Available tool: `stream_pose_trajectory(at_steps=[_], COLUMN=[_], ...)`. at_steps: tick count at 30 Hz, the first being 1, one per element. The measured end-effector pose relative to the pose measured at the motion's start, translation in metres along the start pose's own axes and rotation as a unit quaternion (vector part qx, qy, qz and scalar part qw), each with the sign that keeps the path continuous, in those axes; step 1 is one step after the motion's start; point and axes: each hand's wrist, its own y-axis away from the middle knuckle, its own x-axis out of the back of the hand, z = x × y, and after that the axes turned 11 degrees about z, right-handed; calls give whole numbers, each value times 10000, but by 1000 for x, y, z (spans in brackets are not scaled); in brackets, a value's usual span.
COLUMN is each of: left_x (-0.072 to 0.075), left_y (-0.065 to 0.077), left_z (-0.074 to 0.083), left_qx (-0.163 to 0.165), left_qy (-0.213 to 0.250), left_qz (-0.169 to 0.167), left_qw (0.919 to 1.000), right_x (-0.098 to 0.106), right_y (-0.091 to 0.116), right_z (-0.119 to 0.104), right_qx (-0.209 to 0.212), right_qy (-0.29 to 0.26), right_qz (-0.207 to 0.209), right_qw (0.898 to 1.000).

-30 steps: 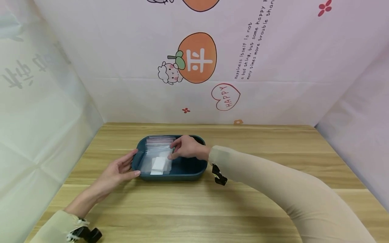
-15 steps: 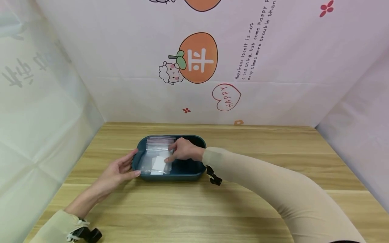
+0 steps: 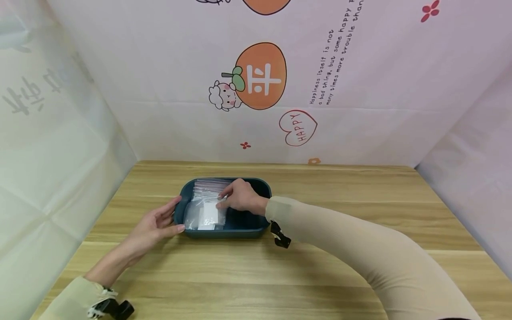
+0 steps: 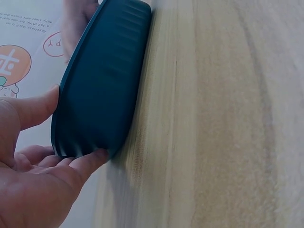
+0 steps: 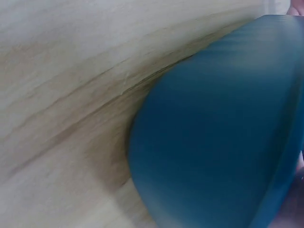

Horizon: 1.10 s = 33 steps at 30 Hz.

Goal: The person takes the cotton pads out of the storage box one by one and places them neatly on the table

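A dark teal plastic basin (image 3: 232,234), oblong with rounded ends, sits on the wooden table. In its left half lies a stack of clear zip bags (image 3: 193,217), zip strips (image 3: 210,186) at the far end. White cards (image 3: 210,214) show in or under the clear plastic. My left hand (image 3: 150,229) holds the basin's left end, thumb on the near corner, fingers at the far one. In the left wrist view that thumb (image 4: 45,107) touches the rim. Reaching inside, my right hand (image 3: 243,198) pinches the top bag's right edge between thumb and index finger.
The wooden table (image 3: 240,280) extends around the basin. A printed white cloth (image 3: 172,129) hangs behind it, with plain white sheets at both sides. The right wrist view shows mostly the basin's outer wall (image 5: 204,133).
My right hand has shifted left over the bags, and the upper bag's edge and white card have moved with it. The left hand and basin have stayed in place.
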Motion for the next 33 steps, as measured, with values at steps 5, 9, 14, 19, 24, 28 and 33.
stream_pose_trajectory(at_steps=[5, 9, 14, 19, 24, 28, 33], left_x=[0, 1, 1, 1, 2, 1, 1], left_y=[0, 0, 0, 1, 1, 1, 1], left_z=[2, 3, 1, -1, -2, -4, -3], left_qx=[-29, 0, 50, 9, -6, -66, -72], left_qy=[13, -14, -64, -62, 2, 121, 126], left_qz=[5, 4, -9, -44, -81, -107, -112], left_qw=[10000, 10000, 10000, 10000, 10000, 9998, 9998], right_x=[1, 0, -4, -5, -1, 7, 21], right_y=[1, 2, 1, 0, 0, 3, 7], right_z=[-7, -13, -18, -21, -23, -27, -29], right_qx=[232, 257, 92, -81, -23, 76, 222], right_qy=[-551, -948, -1539, -1740, -1676, -1597, -1442], right_qz=[-15, -76, -311, -350, -383, -534, -731], right_qw=[9982, 9951, 9876, 9841, 9851, 9857, 9866])
